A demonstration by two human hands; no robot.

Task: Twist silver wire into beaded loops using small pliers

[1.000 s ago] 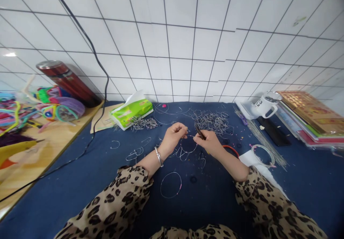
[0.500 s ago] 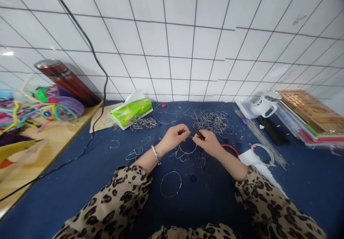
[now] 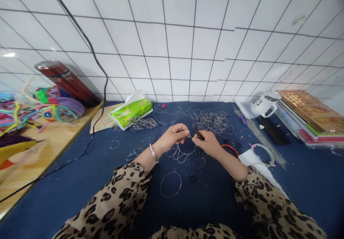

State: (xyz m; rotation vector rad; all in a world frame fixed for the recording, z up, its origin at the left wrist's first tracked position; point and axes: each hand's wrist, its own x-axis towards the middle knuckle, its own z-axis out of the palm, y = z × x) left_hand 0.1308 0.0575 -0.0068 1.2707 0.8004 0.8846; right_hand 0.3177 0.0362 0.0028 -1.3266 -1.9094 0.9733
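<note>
My left hand (image 3: 172, 136) is pinched on a thin silver wire loop (image 3: 185, 149) that hangs between both hands over the blue cloth (image 3: 80, 181). My right hand (image 3: 208, 143) is closed round small dark pliers (image 3: 198, 132), whose tip meets the wire close to my left fingertips. A silver bangle (image 3: 153, 153) sits on my left wrist. Both sleeves are leopard print. A finished wire ring (image 3: 171, 184) with a pink bead lies on the cloth nearer to me.
A heap of bent wires (image 3: 212, 120) lies behind the hands. A green tissue pack (image 3: 131, 113) and a red flask (image 3: 67, 83) stand at the left, beside coloured pipe cleaners (image 3: 32, 108). A white mug (image 3: 264, 104), straight wires (image 3: 264, 138) and flat boxes (image 3: 309, 113) lie at the right.
My hands have drawn a little closer together and the pliers' tip has come up to the wire at my left fingertips. The wire loop has dropped slightly lower.
</note>
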